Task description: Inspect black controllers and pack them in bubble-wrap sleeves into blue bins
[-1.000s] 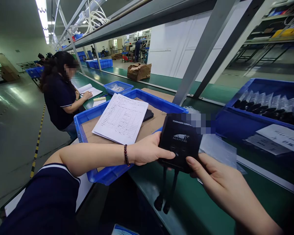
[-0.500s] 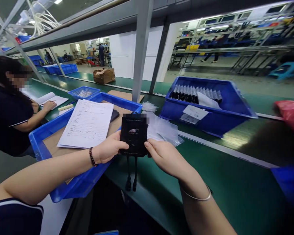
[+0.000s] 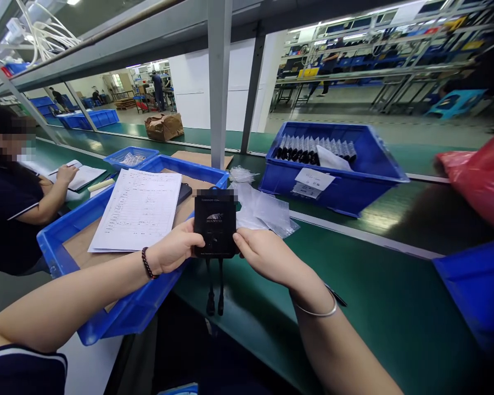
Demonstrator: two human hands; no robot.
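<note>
A flat black controller box (image 3: 214,227) with a printed front is held upright between my two hands. Two short black cables with plugs (image 3: 215,299) hang from its lower edge. My left hand (image 3: 177,247) grips the left side, thumb on the front face. My right hand (image 3: 267,252) pinches the right edge between thumb and fingers; the fingers behind the box are hidden. Past the box, clear plastic bags (image 3: 267,208) lie on the green bench. To the left, printed sheets (image 3: 135,211) rest across a blue tray (image 3: 127,315).
A blue bin (image 3: 333,189) holding a row of bagged black items stands at the back right. A red bag (image 3: 481,175) and another blue bin (image 3: 473,285) are at far right. A pen (image 3: 336,294) lies beside my right wrist. A co-worker (image 3: 12,208) writes at left. A metal post (image 3: 219,82) rises ahead.
The view has swung slightly right, so the scene sits further left. Both hands keep hold of the controller box. The co-worker's writing hand has moved, and more of the red bag shows.
</note>
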